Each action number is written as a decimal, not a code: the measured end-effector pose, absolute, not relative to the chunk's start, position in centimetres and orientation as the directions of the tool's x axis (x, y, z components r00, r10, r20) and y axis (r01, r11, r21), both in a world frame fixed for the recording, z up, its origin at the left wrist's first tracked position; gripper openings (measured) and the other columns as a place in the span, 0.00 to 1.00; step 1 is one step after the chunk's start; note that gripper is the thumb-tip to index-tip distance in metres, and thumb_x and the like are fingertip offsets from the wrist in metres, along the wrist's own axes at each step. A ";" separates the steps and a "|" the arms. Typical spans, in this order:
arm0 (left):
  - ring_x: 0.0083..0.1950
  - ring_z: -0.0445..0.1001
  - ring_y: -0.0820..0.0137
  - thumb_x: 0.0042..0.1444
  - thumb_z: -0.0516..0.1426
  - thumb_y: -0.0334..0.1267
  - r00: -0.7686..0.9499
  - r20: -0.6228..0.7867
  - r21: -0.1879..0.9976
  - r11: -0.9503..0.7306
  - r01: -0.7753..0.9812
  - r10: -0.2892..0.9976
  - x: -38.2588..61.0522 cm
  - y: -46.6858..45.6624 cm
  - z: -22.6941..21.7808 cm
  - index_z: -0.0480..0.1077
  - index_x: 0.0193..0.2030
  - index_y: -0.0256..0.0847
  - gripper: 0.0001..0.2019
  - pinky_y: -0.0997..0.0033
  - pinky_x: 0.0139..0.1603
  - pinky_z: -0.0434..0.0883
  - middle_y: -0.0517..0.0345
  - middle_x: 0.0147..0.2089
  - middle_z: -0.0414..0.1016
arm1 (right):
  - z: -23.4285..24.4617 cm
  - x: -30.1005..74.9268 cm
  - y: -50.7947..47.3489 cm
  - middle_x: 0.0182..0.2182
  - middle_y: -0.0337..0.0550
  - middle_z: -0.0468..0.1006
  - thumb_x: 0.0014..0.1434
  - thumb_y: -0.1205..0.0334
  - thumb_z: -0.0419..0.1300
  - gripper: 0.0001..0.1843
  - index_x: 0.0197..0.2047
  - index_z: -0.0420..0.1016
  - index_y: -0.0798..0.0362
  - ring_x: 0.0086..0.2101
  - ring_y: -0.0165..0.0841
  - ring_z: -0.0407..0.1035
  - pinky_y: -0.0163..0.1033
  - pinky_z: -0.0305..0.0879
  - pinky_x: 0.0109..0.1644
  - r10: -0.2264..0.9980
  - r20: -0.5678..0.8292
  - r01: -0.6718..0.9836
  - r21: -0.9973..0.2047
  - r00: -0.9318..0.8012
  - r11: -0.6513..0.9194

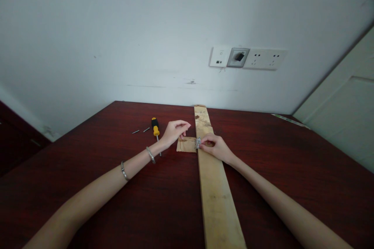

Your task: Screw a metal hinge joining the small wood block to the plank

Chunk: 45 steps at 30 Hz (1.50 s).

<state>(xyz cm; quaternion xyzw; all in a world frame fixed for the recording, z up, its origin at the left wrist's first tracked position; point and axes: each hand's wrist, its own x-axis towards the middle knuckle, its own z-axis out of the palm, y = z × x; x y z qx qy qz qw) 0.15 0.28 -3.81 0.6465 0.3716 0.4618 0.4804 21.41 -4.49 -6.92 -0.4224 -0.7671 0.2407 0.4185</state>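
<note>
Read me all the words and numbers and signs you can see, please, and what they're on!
No words, numbers or brands can be read.
Pale strip with green marks, back right: too blurred to read.
Left white wall plate: a tiny round mark, too small to make out.
Screwdriver: no readable lettering.

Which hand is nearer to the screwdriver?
Left. The left hand is just to the right of the screwdriver; the right hand is farther right, over the plank.

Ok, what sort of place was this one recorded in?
Probably an ordinary indoor room, perhaps in a home: a dark reddish table stands by a white wall fitted with socket plates.
</note>
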 end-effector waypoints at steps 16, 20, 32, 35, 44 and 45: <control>0.24 0.66 0.78 0.51 0.62 0.46 0.294 0.234 0.967 -0.254 0.033 0.927 0.1 0.1 -3.5 0.75 0.36 0.33 0.15 0.80 0.20 0.66 0.59 0.26 0.69 | -6.9 21.5 -4.5 0.27 0.40 0.77 0.53 0.61 0.64 0.04 0.29 0.78 0.50 0.31 0.33 0.69 0.39 0.66 0.38 0.825 0.456 0.490 -0.663 -0.335 0.566; 0.23 0.66 0.78 0.51 0.62 0.46 0.294 0.223 0.968 -0.247 0.047 0.929 0.0 0.2 -3.6 0.75 0.36 0.33 0.15 0.80 0.20 0.66 0.59 0.26 0.69 | -6.9 21.7 -4.3 0.30 0.40 0.79 0.53 0.62 0.64 0.02 0.32 0.79 0.49 0.34 0.34 0.71 0.41 0.67 0.42 0.807 0.461 0.467 -0.659 -0.369 0.590; 0.23 0.66 0.78 0.52 0.61 0.43 0.297 0.228 0.967 -0.251 0.040 0.927 -0.1 0.3 -3.6 0.75 0.36 0.33 0.13 0.81 0.20 0.65 0.60 0.25 0.69 | -6.5 22.0 -4.5 0.31 0.41 0.78 0.51 0.64 0.63 0.06 0.34 0.79 0.50 0.34 0.35 0.70 0.41 0.65 0.42 0.853 0.402 0.381 -0.770 -0.334 0.512; 0.24 0.67 0.78 0.51 0.62 0.43 0.292 0.235 0.967 -0.253 0.027 0.927 -0.3 0.6 -3.6 0.75 0.36 0.33 0.13 0.81 0.19 0.65 0.59 0.25 0.69 | -6.5 22.2 -4.5 0.29 0.40 0.76 0.50 0.63 0.60 0.06 0.32 0.77 0.51 0.32 0.35 0.69 0.40 0.64 0.38 0.906 0.367 0.268 -0.870 -0.209 0.414; 0.25 0.68 0.76 0.45 0.66 0.46 0.152 0.278 0.960 -0.278 -0.026 0.948 -2.6 2.1 -0.1 0.75 0.36 0.31 0.18 0.79 0.19 0.66 0.56 0.28 0.71 | -6.8 22.0 -4.6 0.25 0.38 0.70 0.51 0.55 0.59 0.09 0.27 0.71 0.51 0.28 0.32 0.64 0.37 0.60 0.35 0.925 0.380 0.190 -0.907 -0.017 0.376; 0.26 0.68 0.76 0.44 0.66 0.46 0.131 0.283 0.959 -0.282 -0.027 0.950 -3.3 2.2 0.6 0.75 0.36 0.31 0.18 0.79 0.19 0.66 0.56 0.29 0.71 | -6.7 21.9 -4.6 0.24 0.37 0.69 0.51 0.55 0.60 0.09 0.27 0.71 0.51 0.28 0.32 0.63 0.37 0.59 0.34 0.925 0.379 0.185 -0.909 -0.009 0.374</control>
